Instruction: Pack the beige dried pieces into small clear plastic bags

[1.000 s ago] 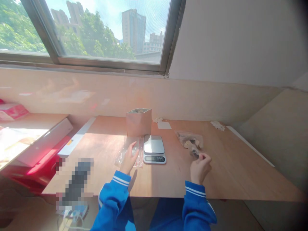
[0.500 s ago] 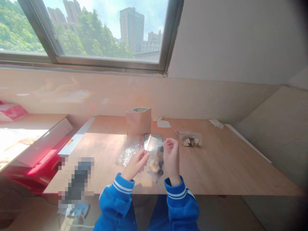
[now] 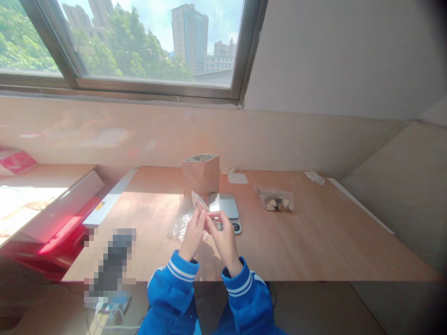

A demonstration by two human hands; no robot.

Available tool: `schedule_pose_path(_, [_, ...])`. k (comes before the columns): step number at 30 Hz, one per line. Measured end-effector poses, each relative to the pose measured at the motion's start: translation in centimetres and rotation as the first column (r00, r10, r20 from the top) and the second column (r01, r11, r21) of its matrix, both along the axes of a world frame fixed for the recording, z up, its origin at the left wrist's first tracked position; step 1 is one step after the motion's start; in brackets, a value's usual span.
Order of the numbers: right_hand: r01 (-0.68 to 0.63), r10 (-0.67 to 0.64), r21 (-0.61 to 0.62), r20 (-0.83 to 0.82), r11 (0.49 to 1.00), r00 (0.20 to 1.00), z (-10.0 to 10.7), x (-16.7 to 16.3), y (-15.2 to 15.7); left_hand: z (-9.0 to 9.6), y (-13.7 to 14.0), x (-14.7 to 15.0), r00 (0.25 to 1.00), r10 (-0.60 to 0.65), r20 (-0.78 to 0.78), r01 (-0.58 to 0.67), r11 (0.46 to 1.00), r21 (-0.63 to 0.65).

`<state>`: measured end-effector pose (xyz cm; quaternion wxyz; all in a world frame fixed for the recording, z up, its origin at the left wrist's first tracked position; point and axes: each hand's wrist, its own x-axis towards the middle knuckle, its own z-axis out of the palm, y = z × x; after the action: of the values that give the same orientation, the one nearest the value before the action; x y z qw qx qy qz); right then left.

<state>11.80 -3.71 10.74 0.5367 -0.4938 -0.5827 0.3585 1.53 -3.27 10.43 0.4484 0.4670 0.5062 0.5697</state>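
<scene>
Head view: a person in blue sleeves sits at a wooden tabletop [image 3: 314, 242] below a window [image 3: 139, 46]. The left hand [image 3: 193, 232] and right hand [image 3: 223, 237] meet in front of the chest, fingers pinched on the edges of a small clear bag [image 3: 199, 201]. The bag is raised off the tabletop and tilted, its long axis running up and away to the left; both hands grip it, the left nearer its upper end. Just beyond the hands lies a scale [image 3: 224, 207], partly hidden by them, with more clear bags [image 3: 181, 224] heaped to its left. A brown pouch [image 3: 200, 174] stands upright behind the scale. Well to the right, apart from both hands, rests a filled bag [image 3: 275, 199] holding pale and dark pieces; the right hand is the nearer to it.
</scene>
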Motion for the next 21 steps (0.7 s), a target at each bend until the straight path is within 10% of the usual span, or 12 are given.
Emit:
schedule_pose_path(12, [0.237, -0.251, 0.092, 0.208, 0.967, 0.945, -0.5, 1.7, 0.3, 0.8, -0.5, 0.3, 0.935, -0.164, -0.314, 0.194, 0.978, 0.069])
schedule_pose_path(17, [0.461, -0.461, 0.069, -0.025, 0.885, 0.887, -1.0, 5.7, 2.4, 0.6, -0.8, -1.7, 0.942, -0.06, -0.331, 0.081, 0.996, 0.049])
schedule_pose_path(21, [0.37, -0.349, 0.058, -0.227, 0.927, 0.909, -0.1, 6.2, 2.4, 0.2, -0.2, -2.8, 0.973, -0.069, -0.22, 0.087, 0.993, 0.076])
